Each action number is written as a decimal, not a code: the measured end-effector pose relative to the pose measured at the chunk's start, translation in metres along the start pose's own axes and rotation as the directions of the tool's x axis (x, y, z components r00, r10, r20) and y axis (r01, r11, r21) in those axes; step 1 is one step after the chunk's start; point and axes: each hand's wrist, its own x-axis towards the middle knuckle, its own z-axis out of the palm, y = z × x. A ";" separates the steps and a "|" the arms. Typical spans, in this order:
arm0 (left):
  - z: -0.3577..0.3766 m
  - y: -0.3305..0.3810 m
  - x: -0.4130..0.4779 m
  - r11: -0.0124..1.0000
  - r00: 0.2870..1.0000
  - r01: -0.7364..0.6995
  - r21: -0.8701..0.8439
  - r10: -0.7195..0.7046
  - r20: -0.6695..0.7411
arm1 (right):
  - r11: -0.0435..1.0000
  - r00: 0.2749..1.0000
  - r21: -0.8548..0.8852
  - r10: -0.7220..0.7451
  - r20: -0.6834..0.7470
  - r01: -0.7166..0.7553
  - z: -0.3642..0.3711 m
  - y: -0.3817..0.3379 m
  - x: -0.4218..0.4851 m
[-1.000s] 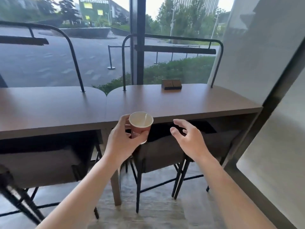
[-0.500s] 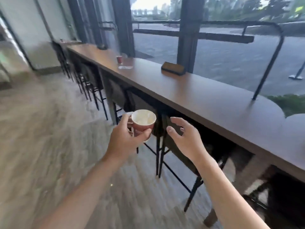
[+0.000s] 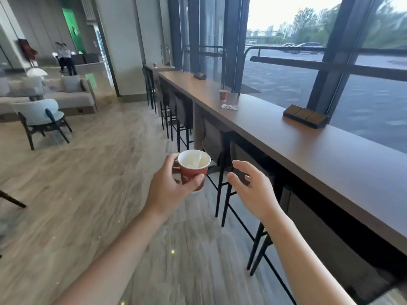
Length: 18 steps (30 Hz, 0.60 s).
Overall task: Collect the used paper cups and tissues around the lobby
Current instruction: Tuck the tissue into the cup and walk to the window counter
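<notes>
The long brown wooden tabletop [image 3: 297,146] runs from the lower right of the frame up to the centre top, along the tall windows. On it some rubbish waits to be collected: a small red paper cup with a white rim [image 3: 223,94] stands upright just above the middle of the frame, and a crumpled white tissue [image 3: 230,107] lies flat just beside it, a little lower. Much further along, at the centre top, one more small cup [image 3: 154,65] stands on the far part of the counter — it is too small to see what is inside.

One item is already in hand. The left hand [image 3: 169,190], in the lower centre, has its grip closed around a red paper cup with a white inside [image 3: 193,169], held upright over the floor. Inside this cup I see something pale, perhaps a folded tissue, but I cannot tell for sure.

The right hand [image 3: 253,190] is beside it, fingers spread and empty, touching nothing.

By my judgement the task is in an early part — one cup collected, at least two cups and one tissue left.
</notes>
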 end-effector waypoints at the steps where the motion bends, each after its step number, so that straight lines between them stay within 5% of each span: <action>1: 0.006 -0.005 0.012 1.000 1.000 -0.011 -0.001 0.011 0.025 | 1.000 1.000 -0.010 0.006 -0.023 -0.006 0.001 0.004 0.010; 10: 0.079 -0.069 0.132 0.998 0.988 -0.011 -0.054 0.019 0.151 | 0.990 0.989 -0.075 0.115 -0.090 -0.122 0.019 0.062 0.124; 18: 0.133 -0.137 0.292 0.999 0.994 0.032 -0.003 -0.031 0.109 | 0.996 0.997 -0.031 0.078 -0.022 -0.079 0.078 0.126 0.310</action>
